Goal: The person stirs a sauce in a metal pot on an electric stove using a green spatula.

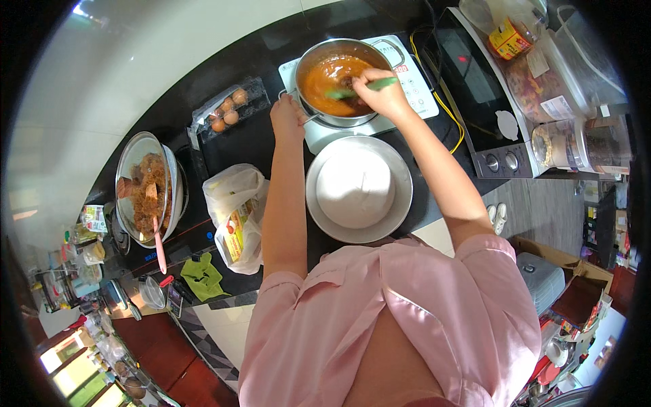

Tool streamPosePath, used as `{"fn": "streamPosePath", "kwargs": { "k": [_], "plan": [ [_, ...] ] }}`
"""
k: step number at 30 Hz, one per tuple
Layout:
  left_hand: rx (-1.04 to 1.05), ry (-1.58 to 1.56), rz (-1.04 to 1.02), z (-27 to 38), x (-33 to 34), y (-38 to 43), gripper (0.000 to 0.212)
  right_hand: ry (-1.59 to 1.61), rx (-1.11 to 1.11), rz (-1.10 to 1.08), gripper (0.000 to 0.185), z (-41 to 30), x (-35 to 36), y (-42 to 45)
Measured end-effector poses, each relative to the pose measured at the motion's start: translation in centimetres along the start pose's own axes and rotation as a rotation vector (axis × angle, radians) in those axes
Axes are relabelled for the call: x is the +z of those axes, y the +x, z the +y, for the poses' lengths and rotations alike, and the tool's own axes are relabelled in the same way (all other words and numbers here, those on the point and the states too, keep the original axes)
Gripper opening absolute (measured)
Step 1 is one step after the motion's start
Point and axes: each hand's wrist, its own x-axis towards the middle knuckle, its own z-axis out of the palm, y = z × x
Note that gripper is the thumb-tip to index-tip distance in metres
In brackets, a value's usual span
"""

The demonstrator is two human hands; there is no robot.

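Observation:
A stainless steel pot (334,114) stands on a white portable cooktop (424,99) and holds a glossy orange-brown liquid (318,81). My right hand (380,95) grips a green spatula (381,83), its lower end dipping into the liquid and blurred. At the pot's left side, my left hand (288,117) is closed around the wire loop handle (311,118); the fingers partly hide it. Nearer to me, below the cooktop, sits a wide metal bowl (316,216) with a white mass (356,191) inside, too bright to identify.
Left are eggs (231,117) in a plastic carton, a plastic bag (231,183) and a lidded pot (175,198) with brown shredded food. A green cloth (203,277) lies near the counter edge. Right stand a microwave (483,86), yellow cable (455,119) and plastic containers (552,76).

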Motion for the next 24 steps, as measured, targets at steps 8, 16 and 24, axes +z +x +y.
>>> {"fn": "streamPosePath", "kwargs": {
  "k": [8,16,24],
  "plan": [
    [-0.042,-0.002,0.053,0.4,0.9,-0.8,0.018,0.054,0.22,0.155,0.025,-1.4,-5.2,4.0],
    [-0.029,-0.013,0.031,0.0,-0.1,-0.2,0.019,0.166,0.219,-0.24,0.024,-1.6,-0.7,1.2],
    [-0.013,-0.018,0.029,0.0,0.5,-0.4,0.017,-0.229,0.12,0.012,0.037,-3.9,-5.4,6.0]
  ]
}}
